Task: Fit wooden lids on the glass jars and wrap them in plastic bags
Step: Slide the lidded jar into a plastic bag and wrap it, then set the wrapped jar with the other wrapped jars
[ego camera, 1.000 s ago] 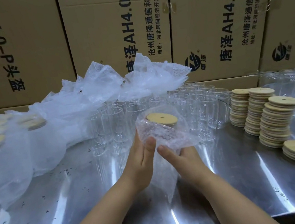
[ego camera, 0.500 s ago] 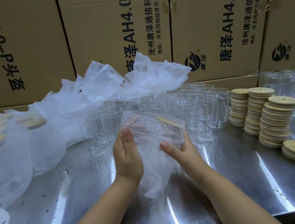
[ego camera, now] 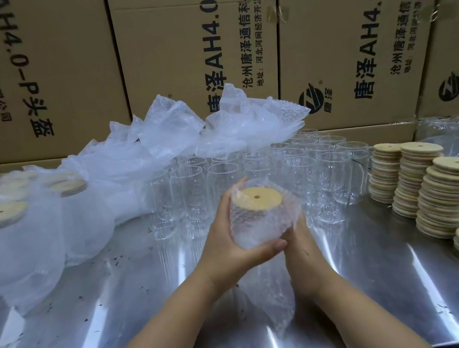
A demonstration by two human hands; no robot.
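Note:
I hold a glass jar (ego camera: 256,223) inside a bubble plastic bag above the steel table (ego camera: 96,325). A round wooden lid (ego camera: 259,197) with a small centre hole sits on the jar, facing me. My left hand (ego camera: 229,244) wraps the jar's left side and bottom, thumb under it. My right hand (ego camera: 299,240) grips the lower right side from behind. The bag's loose tail (ego camera: 272,300) hangs down between my wrists.
Several bare glass jars (ego camera: 251,167) stand in rows behind my hands. Stacks of wooden lids (ego camera: 434,195) rise at the right. Wrapped jars (ego camera: 4,235) and loose bags (ego camera: 175,134) lie at the left and back. Cardboard boxes (ego camera: 195,45) wall off the rear.
The bagged jar was tilted on its side half a second ago; it is now upright with the lid showing. My left hand shifted from the left side to cup underneath.

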